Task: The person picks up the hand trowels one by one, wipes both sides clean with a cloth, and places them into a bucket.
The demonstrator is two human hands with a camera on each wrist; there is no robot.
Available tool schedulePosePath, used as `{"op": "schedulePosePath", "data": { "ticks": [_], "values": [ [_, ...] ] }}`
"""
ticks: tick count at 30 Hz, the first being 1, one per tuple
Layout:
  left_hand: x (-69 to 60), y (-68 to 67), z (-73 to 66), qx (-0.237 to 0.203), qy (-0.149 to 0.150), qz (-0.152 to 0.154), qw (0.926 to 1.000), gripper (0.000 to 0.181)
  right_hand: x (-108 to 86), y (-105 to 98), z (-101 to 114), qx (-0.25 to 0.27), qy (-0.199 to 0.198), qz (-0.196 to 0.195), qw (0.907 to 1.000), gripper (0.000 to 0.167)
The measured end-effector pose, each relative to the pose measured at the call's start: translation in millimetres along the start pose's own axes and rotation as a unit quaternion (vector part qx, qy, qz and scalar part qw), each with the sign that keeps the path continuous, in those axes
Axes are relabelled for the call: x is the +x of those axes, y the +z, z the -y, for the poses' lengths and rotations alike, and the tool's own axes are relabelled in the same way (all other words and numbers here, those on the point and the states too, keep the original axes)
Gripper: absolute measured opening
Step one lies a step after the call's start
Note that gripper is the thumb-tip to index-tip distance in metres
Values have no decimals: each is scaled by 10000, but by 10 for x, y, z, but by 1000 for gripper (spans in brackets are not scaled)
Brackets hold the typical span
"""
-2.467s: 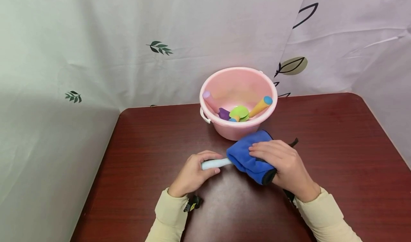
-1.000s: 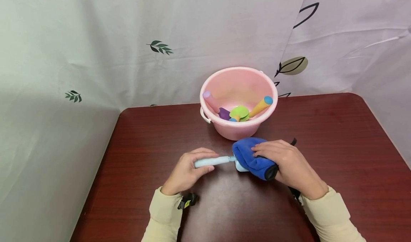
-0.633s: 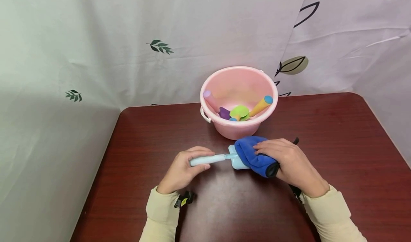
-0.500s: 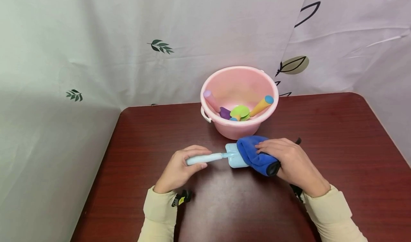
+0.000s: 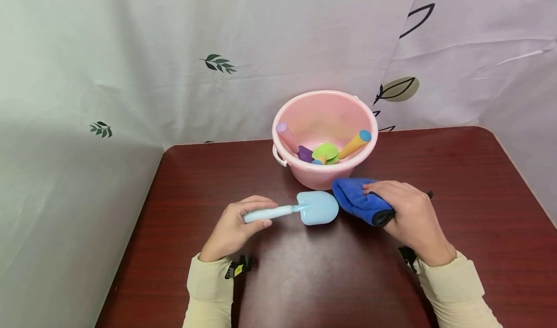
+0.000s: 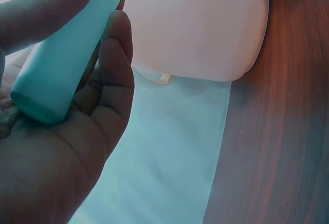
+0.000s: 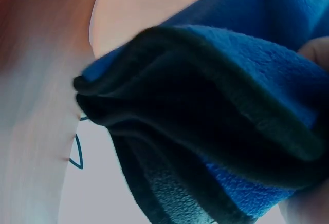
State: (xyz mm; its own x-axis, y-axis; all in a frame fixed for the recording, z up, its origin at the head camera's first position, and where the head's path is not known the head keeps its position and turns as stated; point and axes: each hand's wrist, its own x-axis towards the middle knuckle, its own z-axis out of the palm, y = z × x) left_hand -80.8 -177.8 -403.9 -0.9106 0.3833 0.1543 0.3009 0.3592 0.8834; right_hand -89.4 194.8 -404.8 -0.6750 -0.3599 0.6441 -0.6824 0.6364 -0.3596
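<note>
A light blue toy shovel (image 5: 319, 208) points its blade to the right, in front of the bucket. My left hand (image 5: 232, 229) grips its handle (image 5: 267, 214); in the left wrist view the handle's (image 6: 67, 54) butt end lies against the palm. A folded blue cloth (image 5: 359, 197) with dark edging is bunched in my right hand (image 5: 413, 216). The cloth is just right of the blade's tip, and the whole blade face shows. In the right wrist view the cloth (image 7: 247, 44) fills most of the picture, and its dark-edged folds hang apart.
A pink bucket (image 5: 322, 175) with a white handle stands just behind the shovel and cloth. Inside it are several toy tools, among them a yellow handle (image 5: 354, 144), a pink handle (image 5: 287, 137) and a green piece (image 5: 325, 152). A printed curtain (image 5: 243, 100) hangs behind the dark red table (image 5: 209, 173).
The cloth, earlier wrapped over the blade, has slid off to the right with my right hand. My left hand has drawn the shovel to the left, uncovering its blade. The bucket stays put.
</note>
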Motion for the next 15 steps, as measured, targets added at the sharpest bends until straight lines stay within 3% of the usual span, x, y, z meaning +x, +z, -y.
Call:
{"op": "schedulePosePath", "data": {
  "ticks": [7, 15],
  "values": [
    [35, 88, 14, 37, 4, 0, 10000, 32, 33, 10, 30, 322, -450, -479, 9973, 43],
    [82, 238, 1, 68, -19, 75, 9999, 32, 50, 38, 94, 498, -811, -385, 9947, 45]
  ]
}}
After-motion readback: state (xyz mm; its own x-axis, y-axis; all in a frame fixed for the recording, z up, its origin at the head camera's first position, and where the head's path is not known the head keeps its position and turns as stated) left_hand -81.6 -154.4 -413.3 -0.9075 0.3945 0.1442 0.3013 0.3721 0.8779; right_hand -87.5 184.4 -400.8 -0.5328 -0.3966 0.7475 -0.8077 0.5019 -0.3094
